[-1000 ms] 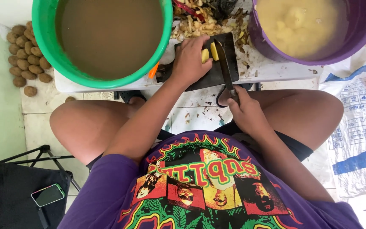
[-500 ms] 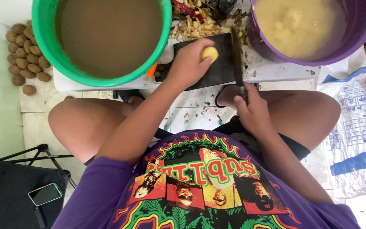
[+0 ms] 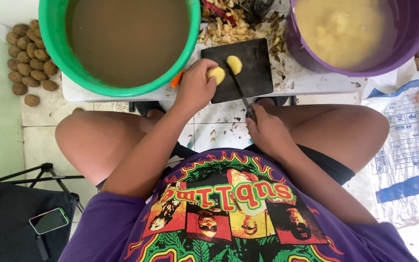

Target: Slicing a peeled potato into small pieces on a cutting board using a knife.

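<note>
yellow potato half pinched in left hand; right hand grips knife.

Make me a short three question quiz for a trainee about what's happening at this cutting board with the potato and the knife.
1. True or false: the peeled potato on the black cutting board is still in one piece.
2. Which hand holds the knife? A) left hand B) right hand C) neither
3. Fill in the blank: the bucket with murky brown water is ____ in colour.

Key
1. False. It is in two halves: the left hand grips one potato half, and the other half lies on the board beyond the blade.
2. B. The right hand grips the handle.
3. Green. The green bucket sits left of the board; the purple bucket on the right holds peeled potatoes in pale water.
</note>
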